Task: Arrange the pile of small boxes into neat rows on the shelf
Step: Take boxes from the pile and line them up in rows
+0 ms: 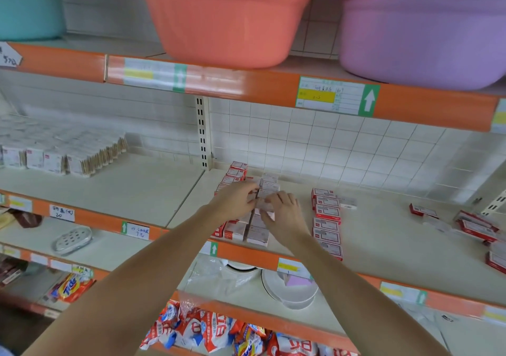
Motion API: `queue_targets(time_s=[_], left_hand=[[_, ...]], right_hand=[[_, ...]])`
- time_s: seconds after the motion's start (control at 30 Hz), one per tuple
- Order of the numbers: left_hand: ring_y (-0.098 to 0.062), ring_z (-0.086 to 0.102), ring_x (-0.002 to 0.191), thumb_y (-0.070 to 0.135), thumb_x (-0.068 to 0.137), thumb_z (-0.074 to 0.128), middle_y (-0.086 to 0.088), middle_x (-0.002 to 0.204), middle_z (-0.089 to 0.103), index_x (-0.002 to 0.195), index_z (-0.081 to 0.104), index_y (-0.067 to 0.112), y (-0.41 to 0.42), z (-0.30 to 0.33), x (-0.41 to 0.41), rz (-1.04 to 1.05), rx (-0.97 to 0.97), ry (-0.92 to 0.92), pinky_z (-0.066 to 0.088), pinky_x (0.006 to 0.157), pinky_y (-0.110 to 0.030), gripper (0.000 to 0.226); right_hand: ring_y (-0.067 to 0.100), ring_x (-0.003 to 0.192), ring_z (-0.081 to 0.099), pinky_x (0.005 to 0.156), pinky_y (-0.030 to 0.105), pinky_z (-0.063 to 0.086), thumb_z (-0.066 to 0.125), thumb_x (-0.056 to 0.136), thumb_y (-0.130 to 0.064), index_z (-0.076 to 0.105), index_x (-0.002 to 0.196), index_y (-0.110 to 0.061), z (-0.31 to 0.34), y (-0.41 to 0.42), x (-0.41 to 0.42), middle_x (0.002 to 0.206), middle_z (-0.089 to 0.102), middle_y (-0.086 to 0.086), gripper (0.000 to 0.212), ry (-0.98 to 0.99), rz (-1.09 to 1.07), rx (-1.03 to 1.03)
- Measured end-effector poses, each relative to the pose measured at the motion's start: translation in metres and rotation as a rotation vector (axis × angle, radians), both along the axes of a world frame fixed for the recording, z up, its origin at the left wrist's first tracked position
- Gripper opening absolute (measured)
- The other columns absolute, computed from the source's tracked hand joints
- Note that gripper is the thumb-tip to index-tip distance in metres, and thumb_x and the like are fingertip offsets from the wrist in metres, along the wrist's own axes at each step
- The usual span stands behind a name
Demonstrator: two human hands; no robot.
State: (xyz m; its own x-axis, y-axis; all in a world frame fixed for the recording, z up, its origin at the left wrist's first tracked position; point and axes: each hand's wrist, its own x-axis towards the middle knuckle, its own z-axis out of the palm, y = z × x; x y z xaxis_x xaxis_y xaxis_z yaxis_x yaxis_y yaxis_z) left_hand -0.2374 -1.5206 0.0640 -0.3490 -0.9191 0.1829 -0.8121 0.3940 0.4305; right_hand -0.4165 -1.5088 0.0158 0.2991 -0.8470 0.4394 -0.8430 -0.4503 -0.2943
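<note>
both hands, left hand (236,198) and right hand (283,210), pinch one small box (265,203) with curled fingers, squaring the middle row (258,228); next probably come the loose boxes (476,225) at right.

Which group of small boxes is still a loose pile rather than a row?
The scattered boxes at the far right of the shelf: they lie at mixed angles, while the right-hand row and the rows under both hands run straight front to back.
</note>
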Motion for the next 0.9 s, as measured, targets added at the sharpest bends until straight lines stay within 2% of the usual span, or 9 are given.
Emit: queue_targets(time_s=[0.1,0.2,0.3,0.4,0.5,0.57,0.7,0.9], left_hand=[[-0.019,0.064,0.095,0.023,0.091,0.058,-0.002,0.111,0.066,0.119,0.060,0.016,-0.007,-0.002,-0.020,-0.051,0.021,-0.036,0.056,0.083,-0.044,0.030],[-0.019,0.058,0.119,0.031,0.093,0.059,-0.001,0.135,0.060,0.137,0.054,0.018,-0.015,-0.004,-0.044,-0.067,0.029,-0.078,0.050,0.097,-0.042,0.046],[-0.024,0.055,0.122,0.038,0.095,0.055,-0.004,0.134,0.060,0.136,0.054,0.017,-0.023,-0.009,-0.076,-0.102,0.001,-0.148,0.048,0.098,-0.043,0.046],[-0.026,0.058,0.114,0.037,0.096,0.054,-0.007,0.123,0.064,0.126,0.059,0.013,-0.025,-0.013,-0.114,-0.146,-0.031,-0.163,0.050,0.092,-0.044,0.039],[-0.024,0.061,0.105,0.034,0.095,0.057,-0.003,0.113,0.067,0.120,0.060,0.017,-0.025,-0.018,-0.153,-0.220,-0.037,-0.154,0.053,0.085,-0.039,0.030],[-0.024,0.061,0.109,0.031,0.093,0.059,-0.001,0.121,0.066,0.127,0.059,0.020,-0.027,-0.021,-0.179,-0.263,-0.042,-0.137,0.052,0.087,-0.037,0.035],[-0.024,0.051,0.129,0.032,0.095,0.058,-0.002,0.142,0.055,0.141,0.050,0.019,-0.027,-0.027,-0.234,-0.337,-0.046,-0.128,0.045,0.103,-0.041,0.049],[-0.024,0.047,0.131,0.038,0.096,0.055,-0.003,0.142,0.054,0.141,0.049,0.018,-0.026,-0.038,-0.325,-0.416,-0.036,-0.168,0.040,0.105,-0.036,0.050]], right_hand=[[0.028,0.115,0.047,0.100,0.041,0.040,0.061,0.091,-0.033,0.058,0.121,-0.013,0.004,-0.002,-0.029,0.120,0.055,0.005,0.036,0.000,-0.109,0.110],[0.027,0.123,0.042,0.105,0.038,0.034,0.060,0.092,-0.034,0.052,0.129,-0.014,0.004,0.000,-0.057,0.129,0.051,0.005,0.043,-0.005,-0.172,0.204],[0.029,0.125,0.042,0.105,0.037,0.032,0.061,0.090,-0.033,0.053,0.129,-0.013,0.004,0.005,-0.088,0.130,0.051,0.007,0.045,-0.028,-0.252,0.253],[0.028,0.126,0.044,0.105,0.038,0.033,0.060,0.091,-0.034,0.053,0.130,-0.014,0.003,0.013,-0.121,0.132,0.052,0.006,0.044,-0.028,-0.317,0.264],[0.028,0.123,0.046,0.105,0.038,0.035,0.060,0.093,-0.034,0.053,0.130,-0.013,0.002,0.022,-0.154,0.131,0.053,0.007,0.043,-0.066,-0.383,0.259],[0.028,0.122,0.046,0.103,0.038,0.038,0.059,0.093,-0.032,0.054,0.129,-0.012,0.000,0.028,-0.177,0.130,0.055,0.007,0.041,-0.109,-0.439,0.272],[0.030,0.119,0.048,0.101,0.039,0.039,0.060,0.092,-0.030,0.055,0.128,-0.011,-0.004,0.041,-0.227,0.126,0.056,0.008,0.040,-0.121,-0.527,0.281],[0.033,0.116,0.051,0.099,0.041,0.039,0.061,0.089,-0.027,0.056,0.127,-0.010,-0.011,0.062,-0.309,0.125,0.057,0.011,0.042,-0.140,-0.690,0.281]])
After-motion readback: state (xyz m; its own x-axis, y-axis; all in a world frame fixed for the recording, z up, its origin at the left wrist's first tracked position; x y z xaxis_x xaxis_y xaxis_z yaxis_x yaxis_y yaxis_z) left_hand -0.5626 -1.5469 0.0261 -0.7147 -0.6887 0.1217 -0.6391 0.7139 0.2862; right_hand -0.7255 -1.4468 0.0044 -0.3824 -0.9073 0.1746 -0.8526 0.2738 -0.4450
